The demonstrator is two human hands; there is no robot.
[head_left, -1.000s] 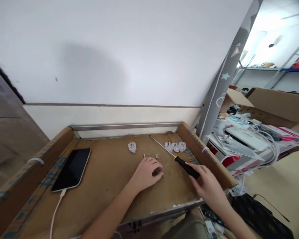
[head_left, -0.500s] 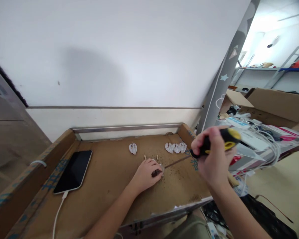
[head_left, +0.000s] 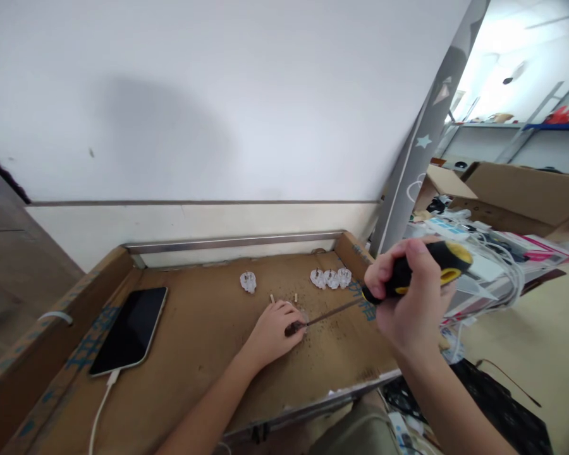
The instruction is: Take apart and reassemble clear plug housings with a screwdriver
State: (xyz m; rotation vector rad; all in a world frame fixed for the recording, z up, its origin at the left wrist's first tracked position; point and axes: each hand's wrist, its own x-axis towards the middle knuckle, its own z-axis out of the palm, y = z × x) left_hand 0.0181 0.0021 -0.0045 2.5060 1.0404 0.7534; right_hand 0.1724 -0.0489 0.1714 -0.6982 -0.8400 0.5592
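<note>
My right hand (head_left: 408, 303) is wrapped round the black and yellow handle of a screwdriver (head_left: 424, 270), raised above the tray's right side. Its thin shaft slants down to the left, with the tip at my left hand (head_left: 272, 328). That hand rests on the cardboard floor of the tray (head_left: 208, 322), fingers pinched on a small dark part (head_left: 294, 327). Two tiny metal pins (head_left: 283, 297) lie just beyond it. A clear plastic plug (head_left: 248, 282) lies further back, and three more clear plugs (head_left: 330, 278) sit in a row at the back right.
A black phone (head_left: 128, 330) on a white cable lies at the tray's left. Raised cardboard walls and a metal back rail (head_left: 227, 242) ring the tray. On the right are cardboard boxes (head_left: 516, 196), white cables (head_left: 500, 265) and a grey post (head_left: 417, 145).
My right hand has lifted the screwdriver off the tray floor and swung it round, so the tip now meets the part under my left hand. The left hand stayed in place.
</note>
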